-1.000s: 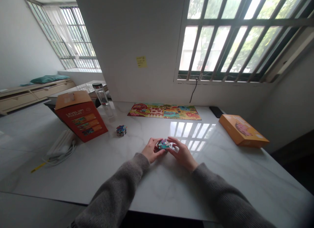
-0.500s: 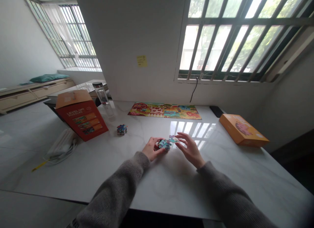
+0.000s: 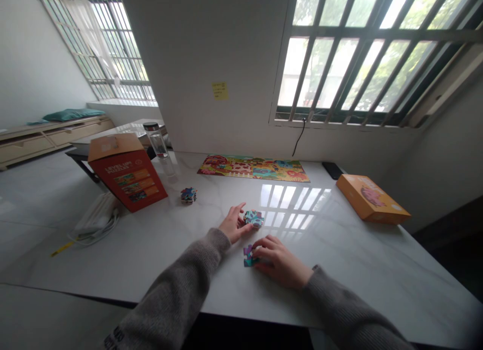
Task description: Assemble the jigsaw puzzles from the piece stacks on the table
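A small stack of jigsaw puzzle pieces, the top one pale teal with blue, lies on the white table. Beside its left edge is my left hand, fingers apart, the thumb along the near side of the stack. Closer to me, my right hand pinches a purple and teal puzzle piece at its right side, low at the tabletop. The fingers cover part of that piece. Farther left sits a second stack of puzzle pieces.
An assembled puzzle strip lies along the wall. On the left stand a red puzzle box and a glass bottle, near a white cable. To the right are an orange box and a black phone.
My right hand has come down from beside the stack toward me, with a puzzle piece in its fingers. My left hand has loosened around the stack.
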Tool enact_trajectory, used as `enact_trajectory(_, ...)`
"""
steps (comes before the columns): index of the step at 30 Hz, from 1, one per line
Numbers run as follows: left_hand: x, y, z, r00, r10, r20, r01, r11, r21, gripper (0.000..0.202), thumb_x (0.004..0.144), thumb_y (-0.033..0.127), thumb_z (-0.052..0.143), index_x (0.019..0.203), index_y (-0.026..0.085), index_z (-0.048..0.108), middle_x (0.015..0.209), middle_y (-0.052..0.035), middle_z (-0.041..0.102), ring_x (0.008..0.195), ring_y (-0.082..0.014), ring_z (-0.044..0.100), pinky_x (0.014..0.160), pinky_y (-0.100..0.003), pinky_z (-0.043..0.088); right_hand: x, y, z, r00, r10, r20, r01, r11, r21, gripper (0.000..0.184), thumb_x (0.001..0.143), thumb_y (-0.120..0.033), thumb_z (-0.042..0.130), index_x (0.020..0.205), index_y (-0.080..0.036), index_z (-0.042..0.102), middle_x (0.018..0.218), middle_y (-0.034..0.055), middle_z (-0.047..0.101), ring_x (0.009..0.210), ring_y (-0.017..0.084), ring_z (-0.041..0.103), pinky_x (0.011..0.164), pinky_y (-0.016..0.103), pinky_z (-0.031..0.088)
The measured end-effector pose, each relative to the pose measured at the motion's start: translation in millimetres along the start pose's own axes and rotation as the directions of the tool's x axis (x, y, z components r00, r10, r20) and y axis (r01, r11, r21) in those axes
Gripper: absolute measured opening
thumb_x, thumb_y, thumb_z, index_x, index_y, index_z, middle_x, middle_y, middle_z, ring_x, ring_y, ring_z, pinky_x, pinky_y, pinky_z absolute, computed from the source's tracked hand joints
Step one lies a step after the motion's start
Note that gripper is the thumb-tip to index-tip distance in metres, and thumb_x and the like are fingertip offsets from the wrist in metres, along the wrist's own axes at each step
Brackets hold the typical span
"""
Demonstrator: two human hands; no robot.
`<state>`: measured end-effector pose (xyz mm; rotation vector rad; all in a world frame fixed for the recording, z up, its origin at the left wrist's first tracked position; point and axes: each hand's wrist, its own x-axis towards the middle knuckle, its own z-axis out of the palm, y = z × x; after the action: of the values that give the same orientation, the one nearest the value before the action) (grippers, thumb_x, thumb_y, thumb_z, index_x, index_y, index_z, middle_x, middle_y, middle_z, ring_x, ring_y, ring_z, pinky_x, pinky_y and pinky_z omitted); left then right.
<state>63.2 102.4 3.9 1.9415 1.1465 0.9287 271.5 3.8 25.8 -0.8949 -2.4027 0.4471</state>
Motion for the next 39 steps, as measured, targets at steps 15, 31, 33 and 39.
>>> enact_trajectory(15, -29, 10, -21.6, 0.893, 0.058, 0.446, -0.145, 0.976, 0.164, 0.034, 0.074, 0.045, 0.075, 0.094, 0.019, 0.064, 0.056, 0.0085, 0.050, 0.049, -0.0082, 0.045, 0.050, -0.021, 0.032, 24, 45, -5, 0.884, 0.139, -0.446, -0.132, 0.990, 0.048, 0.018, 0.095, -0.022, 0.052, 0.108, -0.026, 0.064, 0.110, 0.0101, 0.059, 0.107, 0.026, 0.058, 0.091, 0.045, 0.053)
enact_trajectory(31, -29, 20, -13.7, 0.872, 0.140, 0.469, -0.307, 0.902, 0.302, 0.048, 0.067, 0.051, 0.082, 0.102, 0.023, 0.067, 0.062, 0.0055, 0.055, 0.054, -0.0135, 0.048, 0.059, -0.026, 0.039, 38, 68, 8, 0.912, 0.198, -0.360, -0.149, 0.976, 0.158, 0.045, 0.084, -0.022, 0.066, 0.126, -0.023, 0.049, 0.116, 0.0092, 0.057, 0.104, 0.023, 0.057, 0.075, 0.034, 0.054)
enact_trajectory(33, -29, 21, -17.6, 0.895, 0.217, 0.389, -0.337, 0.901, 0.273, 0.034, 0.080, 0.050, 0.070, 0.097, 0.021, 0.068, 0.062, 0.0038, 0.053, 0.056, -0.0139, 0.048, 0.062, -0.027, 0.040, 39, 68, 7, 0.910, 0.211, -0.358, -0.156, 0.972, 0.177, 0.046, 0.085, -0.022, 0.066, 0.127, -0.023, 0.049, 0.117, 0.0095, 0.057, 0.103, 0.022, 0.058, 0.073, 0.034, 0.055)
enact_trajectory(39, -21, 19, -30.5, 0.903, 0.425, -0.056, -0.390, 0.868, 0.307, 0.021, 0.093, 0.033, 0.052, 0.097, 0.018, 0.066, 0.074, -0.0028, 0.057, 0.072, -0.0182, 0.053, 0.073, -0.033, 0.047, 38, 62, -1, 0.894, 0.173, -0.414, -0.135, 0.984, 0.120, 0.040, 0.089, -0.023, 0.065, 0.127, -0.026, 0.053, 0.118, 0.0094, 0.061, 0.105, 0.025, 0.058, 0.080, 0.040, 0.056)
